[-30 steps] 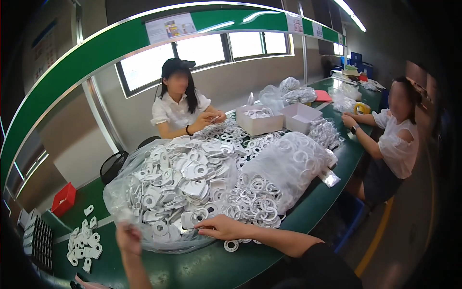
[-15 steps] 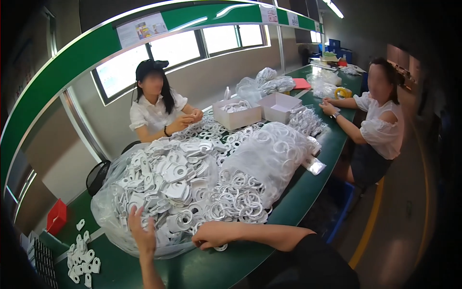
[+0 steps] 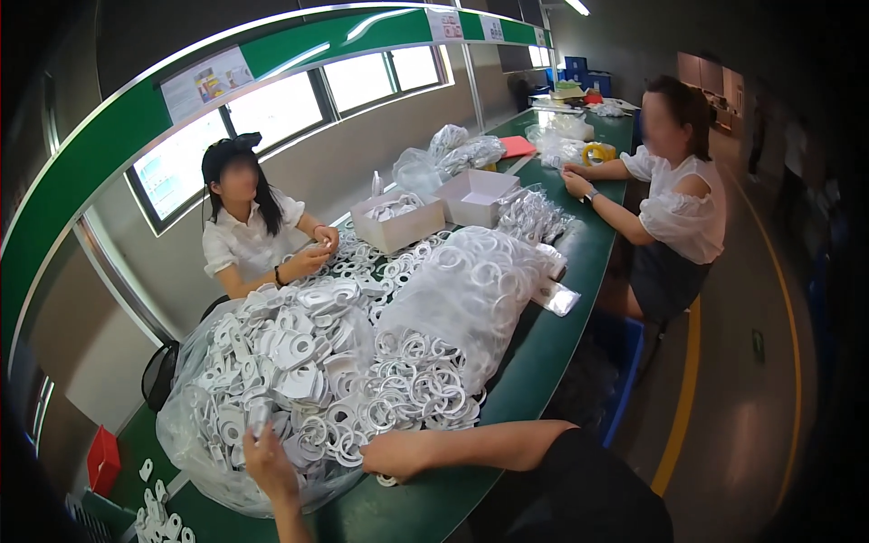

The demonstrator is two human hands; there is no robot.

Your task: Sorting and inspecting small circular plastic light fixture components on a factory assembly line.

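Note:
A large heap of flat white plastic parts (image 3: 303,348), each with a round hole, fills an open clear plastic bag (image 3: 195,466) in front of me. At the bag's near edge my left hand (image 3: 272,466) pinches one such white part (image 3: 259,414) upright between thumb and fingers. My right hand (image 3: 398,454) is curled low beside the loose white rings (image 3: 421,385), its fingertips turned down and hidden. A white ring (image 3: 386,481) shows just under that hand; whether the fingers grip it is unclear.
A clear bag of rings (image 3: 466,290) lies beyond the heap. Two cardboard boxes (image 3: 398,231) stand farther back. Co-workers sit at the far left (image 3: 249,217) and right (image 3: 679,208). A red bin (image 3: 103,460) and more white parts (image 3: 161,520) are at left.
My left hand was raised with its fingers spread; now it has closed on a white part. My right hand stays low by the rings. The whole view has swung to the right.

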